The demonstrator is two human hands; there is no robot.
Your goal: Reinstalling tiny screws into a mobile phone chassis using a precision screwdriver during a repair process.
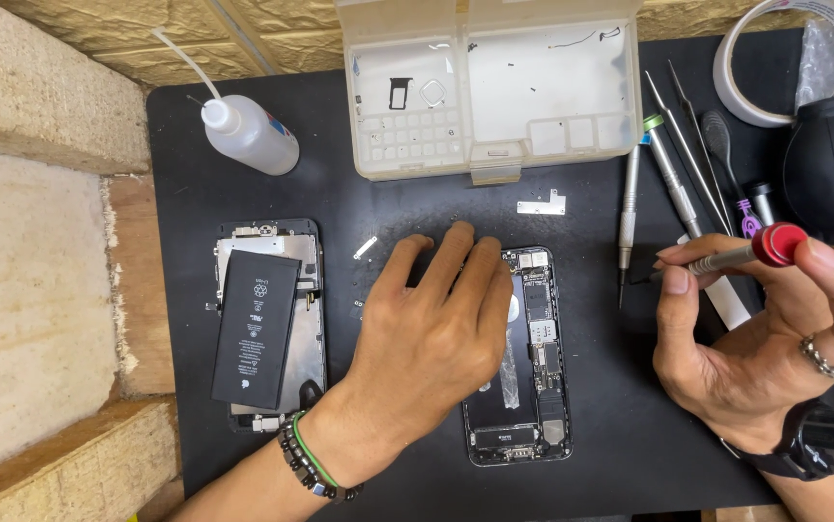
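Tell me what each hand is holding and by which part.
The right hand holds a red-capped screwdriver by its shaft, just below the cap. The left hand grips nothing; it rests flat on the opened phone body.

**A phone repair bench**

A black work mat (185, 145) lies on a rough wooden top. On it are an opened phone (533, 358), a loose battery (256, 329), a clear parts box (489, 87), screwdrivers (627, 217), tweezers (692, 145), a squeeze bottle (248, 133) and a rubber air blower (833, 164).
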